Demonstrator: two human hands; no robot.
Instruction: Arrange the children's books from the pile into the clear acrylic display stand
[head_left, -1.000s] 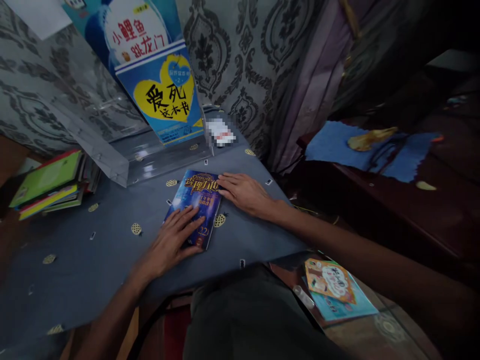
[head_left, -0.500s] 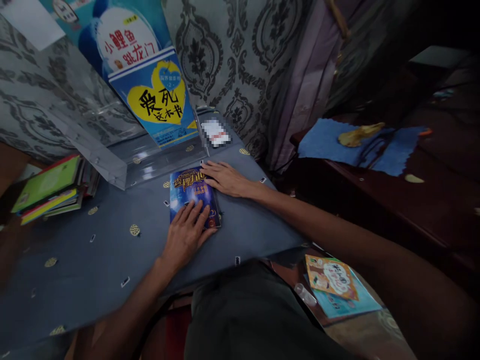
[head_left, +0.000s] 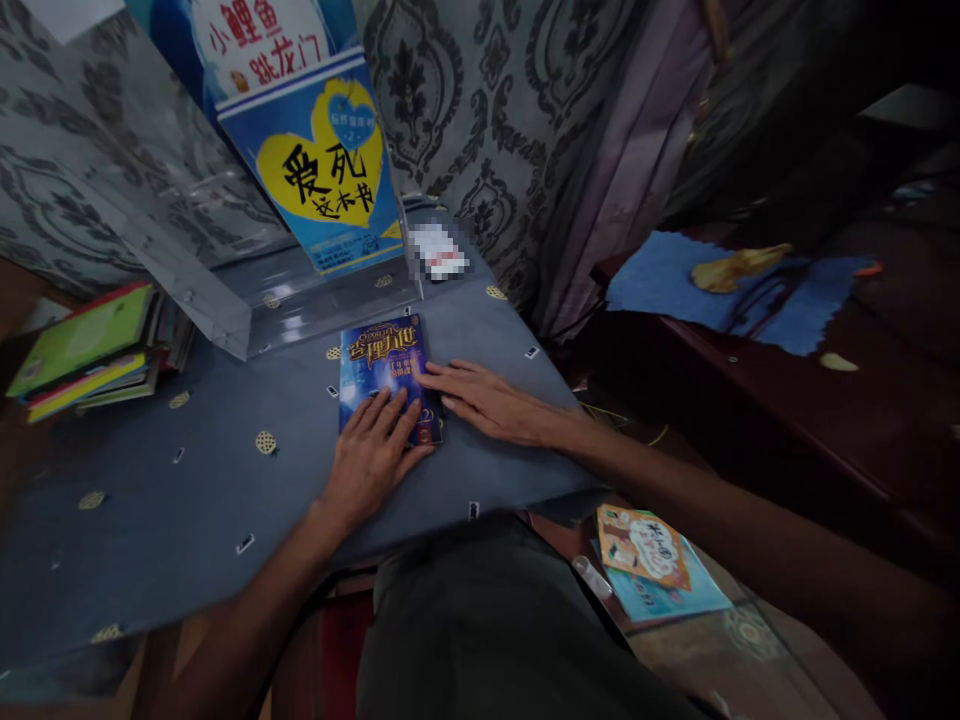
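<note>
A small blue book (head_left: 382, 352) with gold lettering lies closed on the grey-blue tablecloth (head_left: 300, 520). My left hand (head_left: 375, 440) rests flat across its lower part, fingers stretched out and slightly apart, covering some of the cover. At the book's right edge, my right hand (head_left: 484, 400) reaches in with extended fingers, the tips touching the cover near that edge. Both palms face down and neither hand grips anything. Behind the book stands a clear acrylic stand (head_left: 330, 315) that bears a blue book with a yellow heart (head_left: 322, 170).
A stack of books (head_left: 82, 350) sits at the table's left. A pixelated white item (head_left: 439, 250) lies beside the stand. To the right, a blue cloth (head_left: 667, 285) covers part of a dark red surface. More books (head_left: 660, 570) lie low at the right, near a clear bottle (head_left: 592, 577).
My right hand has slid from the book's upper right corner down along its right edge, uncovering the title. My left hand stays on the book. The view has shifted slightly.
</note>
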